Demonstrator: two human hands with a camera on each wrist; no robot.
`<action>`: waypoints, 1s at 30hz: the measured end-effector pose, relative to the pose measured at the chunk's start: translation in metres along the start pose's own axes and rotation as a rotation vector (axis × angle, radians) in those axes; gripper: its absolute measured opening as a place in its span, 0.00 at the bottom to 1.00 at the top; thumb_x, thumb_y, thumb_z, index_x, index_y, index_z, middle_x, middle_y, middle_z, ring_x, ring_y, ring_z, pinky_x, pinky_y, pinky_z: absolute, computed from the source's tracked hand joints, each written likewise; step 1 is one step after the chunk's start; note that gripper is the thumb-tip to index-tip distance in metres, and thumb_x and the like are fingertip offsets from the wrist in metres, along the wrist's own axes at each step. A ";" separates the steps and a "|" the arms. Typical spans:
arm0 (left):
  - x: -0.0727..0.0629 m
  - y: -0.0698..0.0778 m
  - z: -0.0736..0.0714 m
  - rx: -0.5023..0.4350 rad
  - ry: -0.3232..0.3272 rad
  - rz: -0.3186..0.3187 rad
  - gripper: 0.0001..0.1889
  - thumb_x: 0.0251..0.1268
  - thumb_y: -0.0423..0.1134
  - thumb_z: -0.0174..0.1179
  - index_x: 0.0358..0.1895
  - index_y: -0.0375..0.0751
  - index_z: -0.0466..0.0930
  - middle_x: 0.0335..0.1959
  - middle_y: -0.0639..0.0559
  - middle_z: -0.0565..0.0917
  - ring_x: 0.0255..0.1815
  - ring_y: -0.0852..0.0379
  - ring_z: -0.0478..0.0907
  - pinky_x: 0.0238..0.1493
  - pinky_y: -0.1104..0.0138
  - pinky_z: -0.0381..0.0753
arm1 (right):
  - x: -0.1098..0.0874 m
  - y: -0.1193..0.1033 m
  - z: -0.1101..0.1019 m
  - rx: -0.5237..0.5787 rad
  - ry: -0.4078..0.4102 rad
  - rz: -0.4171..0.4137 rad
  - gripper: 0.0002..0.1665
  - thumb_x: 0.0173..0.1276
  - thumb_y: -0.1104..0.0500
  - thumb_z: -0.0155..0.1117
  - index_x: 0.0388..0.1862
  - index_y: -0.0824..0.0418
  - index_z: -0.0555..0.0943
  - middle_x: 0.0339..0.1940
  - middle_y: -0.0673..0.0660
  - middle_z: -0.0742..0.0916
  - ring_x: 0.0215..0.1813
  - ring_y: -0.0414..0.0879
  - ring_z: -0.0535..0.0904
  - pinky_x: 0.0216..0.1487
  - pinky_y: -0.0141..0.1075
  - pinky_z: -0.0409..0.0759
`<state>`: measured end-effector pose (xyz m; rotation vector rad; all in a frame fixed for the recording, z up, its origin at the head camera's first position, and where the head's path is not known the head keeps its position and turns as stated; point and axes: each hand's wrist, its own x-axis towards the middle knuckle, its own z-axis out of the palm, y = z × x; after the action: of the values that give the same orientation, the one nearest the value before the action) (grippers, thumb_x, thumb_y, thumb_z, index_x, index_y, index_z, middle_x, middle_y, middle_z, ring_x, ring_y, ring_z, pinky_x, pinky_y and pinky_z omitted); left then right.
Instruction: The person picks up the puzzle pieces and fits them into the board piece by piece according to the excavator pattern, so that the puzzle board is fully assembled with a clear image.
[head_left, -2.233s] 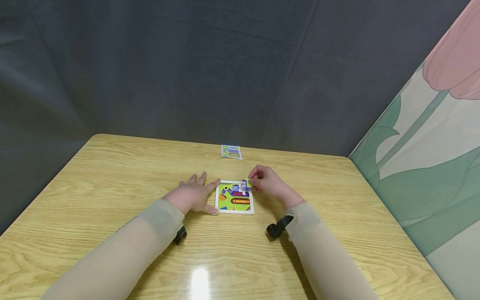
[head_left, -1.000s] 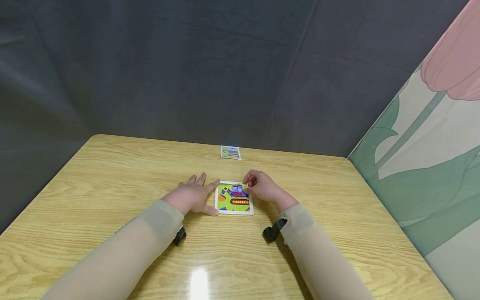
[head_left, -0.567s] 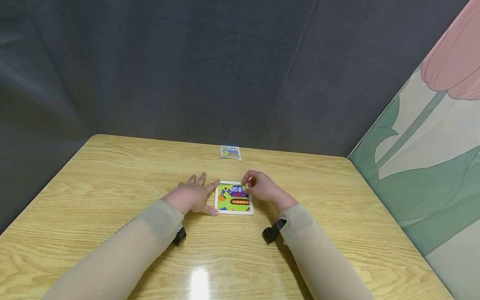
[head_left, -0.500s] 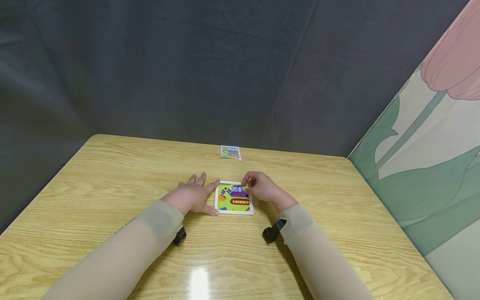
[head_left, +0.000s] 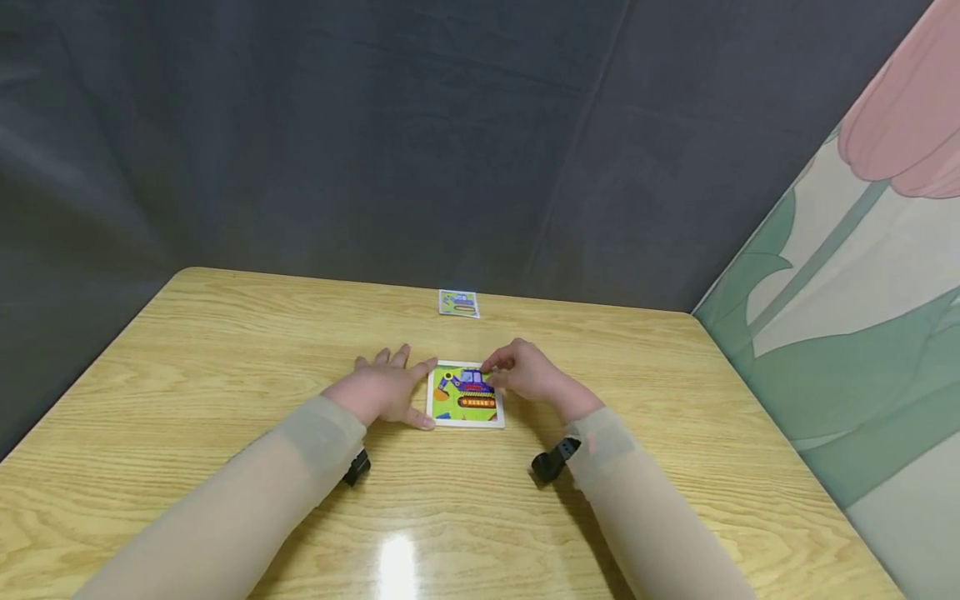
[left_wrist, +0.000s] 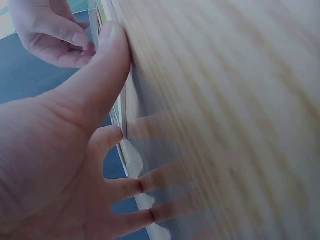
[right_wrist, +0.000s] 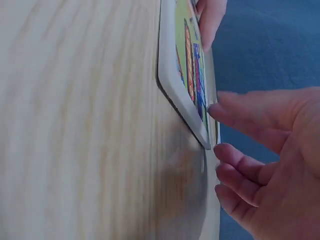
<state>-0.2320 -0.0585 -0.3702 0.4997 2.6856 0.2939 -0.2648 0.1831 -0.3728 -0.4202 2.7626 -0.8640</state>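
Note:
A square jigsaw puzzle (head_left: 461, 408) in a white frame lies flat on the table, with a blue and purple digger on a green ground. My left hand (head_left: 382, 390) is spread on the table at its left side, thumb and forefinger at the frame's edge. Over the puzzle's upper right corner is my right hand (head_left: 528, 372), its fingers slightly bent and the tips on or just above that corner. In the right wrist view a gap separates the thumb and fingers (right_wrist: 240, 162), and no loose piece shows between them. The fingers hide part of the corner in the head view.
A small picture card (head_left: 459, 303) with the same digger lies near the far edge of the wooden table (head_left: 225, 358). Behind the table hangs a dark curtain (head_left: 375, 150). A wall with a painted tulip (head_left: 900, 142) stands on the right.
A green and blue puzzle piece, earlier pinched in my right hand above the upper right corner, has gone down there. The right fingers have since shifted slightly. My left hand stays put.

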 end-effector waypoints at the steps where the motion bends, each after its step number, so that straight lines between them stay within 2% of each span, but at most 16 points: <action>1: 0.000 -0.001 0.000 -0.005 0.001 0.002 0.52 0.55 0.66 0.65 0.80 0.55 0.49 0.79 0.33 0.44 0.76 0.28 0.41 0.68 0.33 0.44 | -0.002 0.000 0.000 -0.023 -0.005 -0.027 0.13 0.65 0.62 0.71 0.48 0.58 0.88 0.47 0.57 0.80 0.52 0.53 0.70 0.54 0.46 0.69; 3: -0.001 -0.002 0.000 -0.019 0.002 0.006 0.53 0.55 0.65 0.66 0.80 0.55 0.49 0.79 0.33 0.44 0.76 0.28 0.40 0.69 0.34 0.42 | -0.007 0.000 -0.001 -0.070 -0.022 -0.092 0.22 0.63 0.57 0.74 0.56 0.58 0.85 0.59 0.60 0.78 0.61 0.56 0.67 0.63 0.52 0.66; 6: -0.001 -0.006 0.002 -0.031 0.010 0.018 0.53 0.54 0.65 0.67 0.80 0.55 0.50 0.79 0.34 0.42 0.77 0.30 0.38 0.70 0.36 0.39 | -0.015 0.002 -0.001 -0.141 -0.069 -0.170 0.42 0.58 0.50 0.78 0.70 0.57 0.74 0.75 0.63 0.66 0.74 0.61 0.56 0.70 0.59 0.58; 8: 0.000 -0.008 0.004 -0.033 0.019 0.027 0.54 0.53 0.66 0.67 0.80 0.55 0.50 0.79 0.34 0.40 0.77 0.31 0.36 0.71 0.36 0.37 | -0.021 0.003 -0.002 -0.185 -0.100 -0.191 0.55 0.52 0.46 0.81 0.75 0.58 0.66 0.79 0.63 0.59 0.77 0.63 0.49 0.71 0.60 0.54; 10: 0.000 -0.011 0.005 -0.042 0.027 0.038 0.54 0.51 0.66 0.68 0.80 0.55 0.51 0.79 0.34 0.40 0.77 0.31 0.36 0.71 0.36 0.36 | -0.024 0.004 -0.002 -0.215 -0.137 -0.189 0.61 0.49 0.44 0.82 0.78 0.60 0.62 0.80 0.62 0.56 0.78 0.62 0.46 0.73 0.59 0.52; 15: 0.002 -0.018 0.005 -0.111 0.019 0.059 0.55 0.50 0.65 0.70 0.80 0.54 0.51 0.79 0.34 0.38 0.77 0.31 0.34 0.70 0.36 0.37 | -0.025 0.011 -0.001 -0.248 -0.198 -0.131 0.62 0.50 0.41 0.80 0.79 0.59 0.59 0.80 0.61 0.56 0.79 0.62 0.44 0.74 0.58 0.50; 21: 0.008 -0.026 0.001 -0.175 0.037 0.050 0.55 0.51 0.62 0.71 0.80 0.54 0.51 0.79 0.35 0.38 0.78 0.32 0.33 0.71 0.37 0.35 | -0.010 0.012 -0.003 -0.215 -0.211 -0.080 0.60 0.53 0.40 0.78 0.80 0.53 0.58 0.80 0.63 0.54 0.79 0.62 0.43 0.73 0.61 0.49; 30: 0.024 -0.033 0.001 -0.243 0.039 0.044 0.55 0.51 0.62 0.72 0.80 0.55 0.49 0.80 0.37 0.37 0.78 0.34 0.31 0.71 0.38 0.31 | 0.003 0.018 -0.008 -0.214 -0.253 -0.012 0.63 0.52 0.38 0.78 0.81 0.47 0.54 0.81 0.61 0.49 0.79 0.62 0.37 0.72 0.64 0.43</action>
<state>-0.2621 -0.0798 -0.3882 0.4827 2.6302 0.6397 -0.2734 0.2001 -0.3774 -0.5429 2.6243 -0.4800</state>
